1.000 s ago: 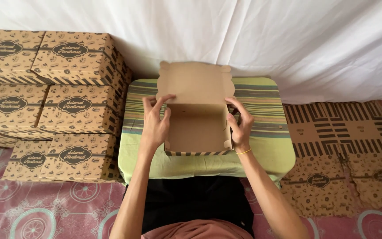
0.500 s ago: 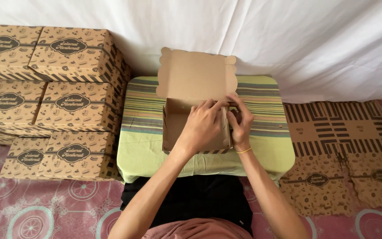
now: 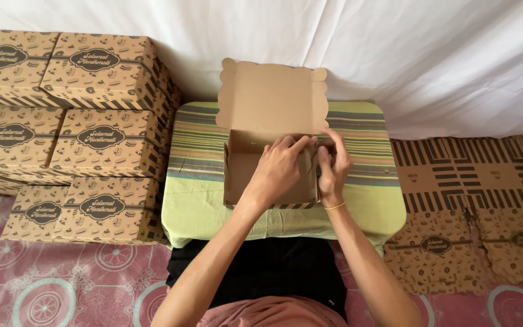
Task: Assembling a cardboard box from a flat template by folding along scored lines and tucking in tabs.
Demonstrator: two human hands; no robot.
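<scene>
Head view: your box (image 3: 255, 175) sits in the middle of the low table (image 3: 207, 206), on its striped green cloth, lid (image 3: 272, 97) standing up at the back with its scalloped edge toward the white sheet (image 3: 425, 54). Both your hands work the right wall. Your left hand (image 3: 276, 172) reaches across the open box, fingers together and pressed flat along the top of that wall. Your right hand (image 3: 332, 163) meets it from outside, fingers curled and pinched on the same wall near the back corner; whether a tab sits between them I cannot tell.

To do this fold well, keep the left palm low so the wall stays upright, and press along the crease, not the panel's middle. Hold the corner square before you push anything in, and go gently on the cardboard so it does not buckle.

A stack of finished boxes (image 3: 92, 133) stands to your left, touching the table. Flat blanks (image 3: 473, 181) lie on the floor at your right.
</scene>
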